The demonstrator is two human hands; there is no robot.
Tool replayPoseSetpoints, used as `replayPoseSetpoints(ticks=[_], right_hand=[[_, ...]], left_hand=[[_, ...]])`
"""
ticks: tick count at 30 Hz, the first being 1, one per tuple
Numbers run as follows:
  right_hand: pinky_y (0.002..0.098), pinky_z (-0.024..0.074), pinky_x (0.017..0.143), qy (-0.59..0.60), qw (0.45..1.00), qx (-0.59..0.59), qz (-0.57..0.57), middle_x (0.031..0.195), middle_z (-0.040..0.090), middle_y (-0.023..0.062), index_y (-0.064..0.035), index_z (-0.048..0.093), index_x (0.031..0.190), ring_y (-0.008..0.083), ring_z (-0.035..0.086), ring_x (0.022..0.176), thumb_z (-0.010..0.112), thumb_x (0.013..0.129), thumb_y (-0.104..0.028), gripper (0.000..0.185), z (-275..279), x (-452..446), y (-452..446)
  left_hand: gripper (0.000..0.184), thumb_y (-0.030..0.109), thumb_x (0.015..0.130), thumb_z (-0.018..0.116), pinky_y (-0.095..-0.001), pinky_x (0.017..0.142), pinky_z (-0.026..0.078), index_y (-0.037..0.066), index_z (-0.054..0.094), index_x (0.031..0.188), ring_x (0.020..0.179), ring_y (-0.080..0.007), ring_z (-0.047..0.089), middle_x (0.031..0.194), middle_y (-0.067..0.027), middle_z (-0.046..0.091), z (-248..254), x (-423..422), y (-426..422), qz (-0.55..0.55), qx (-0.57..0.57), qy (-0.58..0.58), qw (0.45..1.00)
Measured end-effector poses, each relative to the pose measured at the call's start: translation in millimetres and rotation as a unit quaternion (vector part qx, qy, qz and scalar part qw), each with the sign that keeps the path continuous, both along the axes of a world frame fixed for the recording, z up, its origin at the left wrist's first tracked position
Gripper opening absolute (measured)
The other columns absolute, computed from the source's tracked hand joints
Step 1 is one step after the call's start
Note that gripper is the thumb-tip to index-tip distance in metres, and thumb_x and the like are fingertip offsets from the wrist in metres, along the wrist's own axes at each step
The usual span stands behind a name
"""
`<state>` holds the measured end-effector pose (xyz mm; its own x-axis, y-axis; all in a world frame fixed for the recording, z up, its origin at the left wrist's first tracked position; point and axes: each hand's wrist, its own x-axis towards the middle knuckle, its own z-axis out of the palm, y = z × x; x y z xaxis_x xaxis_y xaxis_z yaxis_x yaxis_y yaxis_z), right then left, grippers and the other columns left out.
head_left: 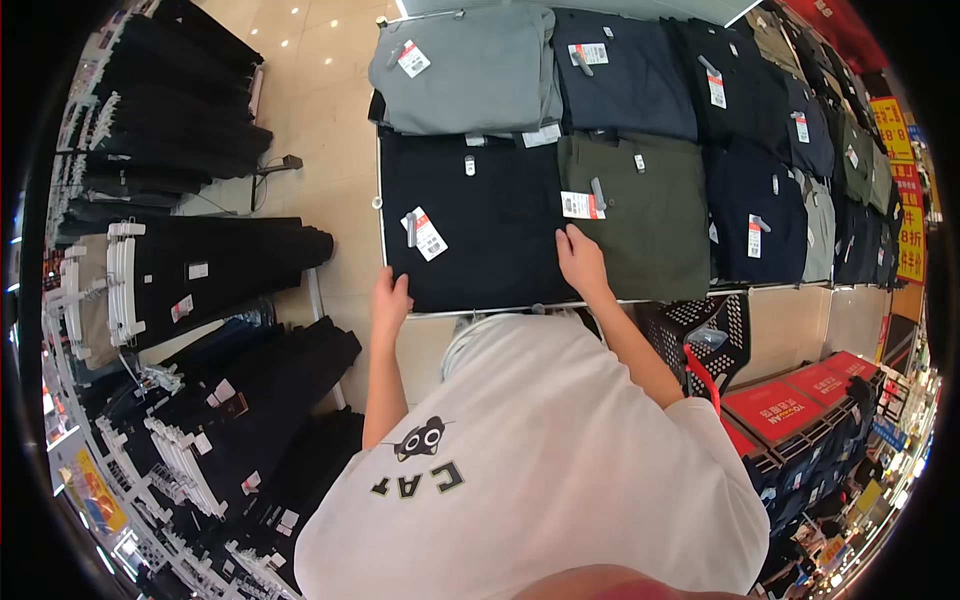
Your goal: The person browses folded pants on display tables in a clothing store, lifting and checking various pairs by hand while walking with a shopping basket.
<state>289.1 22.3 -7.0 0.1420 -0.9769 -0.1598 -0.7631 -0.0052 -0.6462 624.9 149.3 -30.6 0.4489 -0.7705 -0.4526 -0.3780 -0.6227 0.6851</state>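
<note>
A folded pair of black trousers (480, 225) lies at the near left of the display table, with a white and red price tag (425, 234) on it. My left hand (391, 294) is closed at its near left corner, thumb on the cloth. My right hand (582, 260) is closed at its right edge, where it meets the folded olive green trousers (650, 225); the fingertips are partly hidden. Behind the black pair lie folded grey trousers (470, 75). Dark blue-grey trousers (625, 85) are beside those.
More folded trousers (757, 215) continue in rows to the right. Black trousers on hangers (220, 265) fill racks along the left. A black perforated basket (735, 335) with a red handle is below the table edge, near red boxes (790, 400). Tiled floor (310, 120) shows at the left.
</note>
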Motion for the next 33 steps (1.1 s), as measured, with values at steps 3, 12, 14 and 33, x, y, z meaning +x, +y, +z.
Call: replayPoseSetpoints(ticks=[3,12,14,33], right_hand=[[0.0554,0.0471,0.069,-0.035,0.999,-0.005,-0.038,0.077,0.062,0.0248,-0.0024,0.051,0.079,0.0484,0.059,0.078,0.055,0.096,-0.028,0.031,-4.2,-0.9,-3.0],[0.0409,0.0486,0.063,-0.047,0.998,-0.033,0.015,0.078,0.061,0.0112,-0.0062,0.057,0.094,0.0294,0.061,0.066,0.064,0.091,-0.023,0.019,100.3,50.6,-66.8],[0.0373,0.0488,0.065,-0.080,0.995,0.002,0.057,0.085,0.061,0.0100,-0.0059,0.058,0.098,0.0241,0.060,0.064,0.065,0.090,-0.024,0.021,114.9,72.1,-83.1],[0.0325,0.0492,0.056,-0.272,0.958,0.022,-0.087,0.068,0.057,0.0097,0.0028,0.058,0.094,0.0174,0.059,0.057,0.059,0.094,-0.027,0.029,8.4,86.3,-229.1]], left_hand=[[0.023,0.016,0.092,0.059,-0.0414,0.052,0.049,-0.003,0.047,0.087,0.051,-0.0351,0.061,0.070,-0.0210,0.058,10.4,-2.9,9.0,0.075,-0.082,0.068,0.992],[0.035,0.027,0.095,0.056,-0.0407,0.082,0.052,-0.004,0.063,0.110,0.094,-0.0360,0.068,0.099,-0.0213,0.070,93.4,25.5,-95.1,0.008,-0.069,-0.119,0.990],[0.036,0.028,0.096,0.056,-0.0389,0.082,0.052,-0.003,0.062,0.114,0.093,-0.0331,0.068,0.103,-0.0199,0.069,100.8,28.5,-137.3,-0.012,-0.124,-0.117,0.985],[0.024,0.028,0.094,0.061,-0.0300,0.063,0.052,0.005,0.062,0.101,0.072,-0.0146,0.061,0.083,-0.0054,0.062,31.4,74.7,-292.7,0.049,-0.168,0.105,0.979]])
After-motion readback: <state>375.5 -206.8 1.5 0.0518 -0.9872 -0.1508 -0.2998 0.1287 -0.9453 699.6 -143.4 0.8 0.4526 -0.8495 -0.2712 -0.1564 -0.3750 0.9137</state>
